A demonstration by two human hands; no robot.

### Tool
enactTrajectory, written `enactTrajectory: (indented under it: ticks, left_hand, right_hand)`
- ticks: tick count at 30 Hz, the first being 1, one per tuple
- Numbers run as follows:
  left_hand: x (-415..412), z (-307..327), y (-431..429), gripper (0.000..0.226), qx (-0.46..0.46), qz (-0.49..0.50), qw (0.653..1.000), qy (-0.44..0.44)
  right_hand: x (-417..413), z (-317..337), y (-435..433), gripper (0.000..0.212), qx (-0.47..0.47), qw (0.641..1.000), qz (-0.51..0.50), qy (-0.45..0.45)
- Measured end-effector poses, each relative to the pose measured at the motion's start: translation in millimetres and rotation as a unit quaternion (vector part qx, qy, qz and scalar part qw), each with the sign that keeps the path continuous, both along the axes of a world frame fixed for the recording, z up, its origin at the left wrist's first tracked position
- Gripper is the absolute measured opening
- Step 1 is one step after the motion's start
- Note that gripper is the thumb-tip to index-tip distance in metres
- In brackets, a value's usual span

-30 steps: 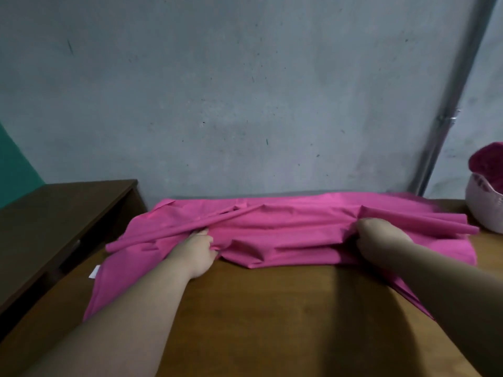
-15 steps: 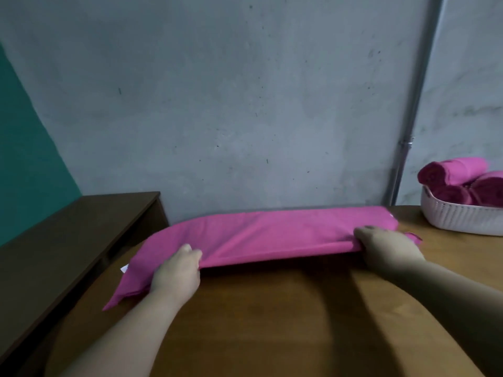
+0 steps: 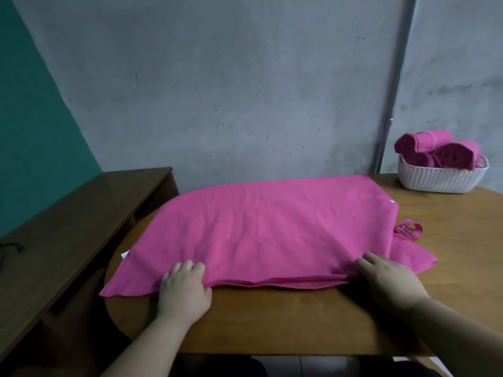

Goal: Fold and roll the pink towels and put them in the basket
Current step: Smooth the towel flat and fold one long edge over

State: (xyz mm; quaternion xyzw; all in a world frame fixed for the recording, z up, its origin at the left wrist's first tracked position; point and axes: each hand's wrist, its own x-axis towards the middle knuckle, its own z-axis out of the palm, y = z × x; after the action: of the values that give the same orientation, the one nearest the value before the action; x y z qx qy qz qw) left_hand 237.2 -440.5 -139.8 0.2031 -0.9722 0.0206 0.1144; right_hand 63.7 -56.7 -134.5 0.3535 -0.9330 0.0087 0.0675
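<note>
One wooden table [image 3: 272, 322] carries everything. Just beyond both hands lies a pink towel [image 3: 272, 235], folded over at least once, with its layered near edge showing between them. By my reading the folding is under way and the rolling has not begun. Well beyond the right hand [image 3: 392, 281], at the table's far corner, stands the white basket [image 3: 441, 183] with about three rolls [image 3: 424, 144] in it, so part of the job looks done. How many towels remain cannot be told. The left hand [image 3: 185, 289] pinches the near edge, fingers on top and thumb at the hem. The right hand lies over the edge near the other corner, and its own back hides whether it grips or only presses. A loop [image 3: 408, 231] sticks out beyond the right hand. A white tag [image 3: 125, 254], left of the left hand, is too small to read.
</note>
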Motion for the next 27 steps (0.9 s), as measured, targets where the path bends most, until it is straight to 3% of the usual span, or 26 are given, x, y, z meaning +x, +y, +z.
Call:
enactTrajectory:
  ticks: [3,6,10,13,19,23,27]
  left_hand:
    - [-15,0,33,0.026,-0.022,-0.113,0.993,0.007]
    - [-42,-12,75,0.035,0.046,-0.217,0.975,-0.018]
    - [-60,-20,95,0.044,0.16,-0.225,0.961,-0.013]
    - [-56,-27,87,0.043,0.167,-0.237,0.956,-0.039]
    - [-55,-31,85,0.055,0.163,-0.22,0.96,-0.058]
    - [-56,-32,87,0.042,0.17,-0.212,0.961,-0.044]
    - [-53,-33,92,0.044,0.174,-0.201,0.963,-0.047]
  right_hand:
    - [1,-8,1,0.038,-0.025,0.998,0.025,0.06]
    - [-1,-12,1,0.038,-0.048,0.995,0.04,0.082]
    - [-5,-12,8,0.012,-0.058,0.993,0.062,0.085]
    - [-25,-10,27,0.026,-0.037,0.999,-0.022,0.011]
    - [-44,2,68,0.051,-0.02,0.991,-0.128,-0.043]
    - [-42,-1,88,0.05,0.049,0.987,-0.145,-0.048]
    - [-30,-9,98,0.052,0.025,0.982,-0.171,-0.082]
